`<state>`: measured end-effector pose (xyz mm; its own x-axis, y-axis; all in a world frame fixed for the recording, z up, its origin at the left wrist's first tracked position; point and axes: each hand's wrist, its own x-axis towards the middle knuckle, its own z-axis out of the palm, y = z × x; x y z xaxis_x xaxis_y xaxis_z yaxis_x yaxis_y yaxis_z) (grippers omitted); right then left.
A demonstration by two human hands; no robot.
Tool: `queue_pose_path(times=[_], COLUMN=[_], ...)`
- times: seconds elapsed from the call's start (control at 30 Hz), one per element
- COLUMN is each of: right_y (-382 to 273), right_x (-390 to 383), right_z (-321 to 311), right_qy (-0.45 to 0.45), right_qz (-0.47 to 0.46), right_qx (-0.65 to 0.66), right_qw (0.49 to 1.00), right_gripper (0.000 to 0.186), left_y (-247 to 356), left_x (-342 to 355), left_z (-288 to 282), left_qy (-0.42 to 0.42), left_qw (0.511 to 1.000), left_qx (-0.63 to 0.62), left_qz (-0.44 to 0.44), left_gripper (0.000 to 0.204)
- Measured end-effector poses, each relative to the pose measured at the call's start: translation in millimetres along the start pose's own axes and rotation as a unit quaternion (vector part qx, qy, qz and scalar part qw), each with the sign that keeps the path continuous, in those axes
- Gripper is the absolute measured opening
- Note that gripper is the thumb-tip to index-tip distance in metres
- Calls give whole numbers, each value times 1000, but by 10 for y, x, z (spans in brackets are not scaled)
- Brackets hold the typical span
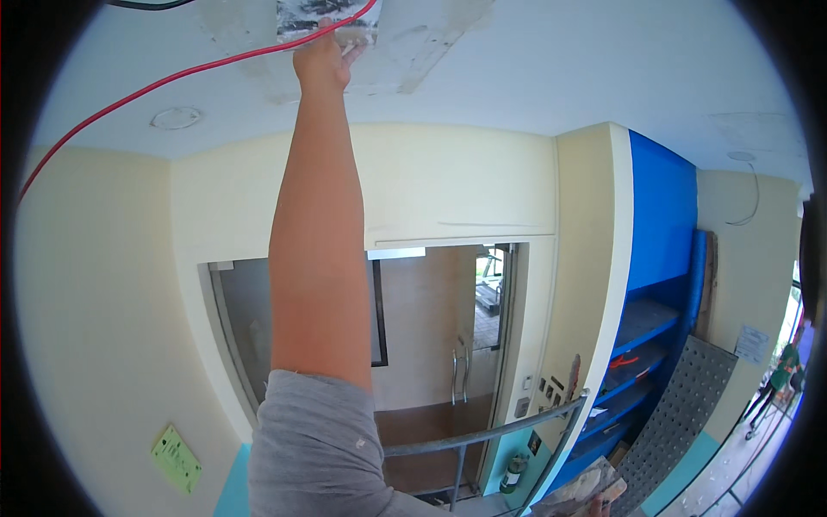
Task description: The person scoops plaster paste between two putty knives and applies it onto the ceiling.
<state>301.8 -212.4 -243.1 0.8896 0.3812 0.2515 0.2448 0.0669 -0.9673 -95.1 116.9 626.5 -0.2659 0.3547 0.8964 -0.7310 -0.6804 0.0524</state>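
My left arm, in a grey sleeve, reaches straight up to the ceiling. My left hand is closed around a red cable just below a rough opening in the ceiling, where patchy plaster surrounds the hole. The cable runs from that opening down to the left along the wall. At the bottom edge only a sliver of my right hand shows, holding a flat, grimy board low at my side.
A grey metal rail crosses below me. Glass doors lie ahead, with blue shelving and a perforated metal panel to the right. A round ceiling fitting sits left. A person in green stands far right.
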Motion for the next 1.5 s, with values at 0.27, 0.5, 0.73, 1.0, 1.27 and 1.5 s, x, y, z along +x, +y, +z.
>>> queue_pose_path(times=[0.27, 0.5, 0.73, 1.0, 1.27, 1.5], right_y=[-680, -632, -477, -390, 94, 121], right_x=[-73, -152, -247, -386, -428, -245], right_z=[-47, -71, -217, -444, -616, -622], right_qy=[-35, -8, -15, 1, 27, -9], right_qz=[194, -72, -106, -152, -113, -170], right_qx=[200, -97, -77, -141, -115, -130], right_qw=[960, 993, 991, 978, 986, 977], right_gripper=[42, 37, 40, 48, 55, 58], left_y=[199, -49, -220, -418, -758, -212], left_x=[477, 360, 5, 26, -29, -371], left_z=[163, 86, 104, 876, 359, 550], left_qy=[-61, -24, -73, -90, 100, 82], left_qw=[996, 998, 996, 995, 988, 754], left_qx=[53, 8, -42, -11, 85, 584], left_qz=[22, -63, -18, -43, -74, 290], left_gripper=[29, 38, 42, 44, 51, 59])
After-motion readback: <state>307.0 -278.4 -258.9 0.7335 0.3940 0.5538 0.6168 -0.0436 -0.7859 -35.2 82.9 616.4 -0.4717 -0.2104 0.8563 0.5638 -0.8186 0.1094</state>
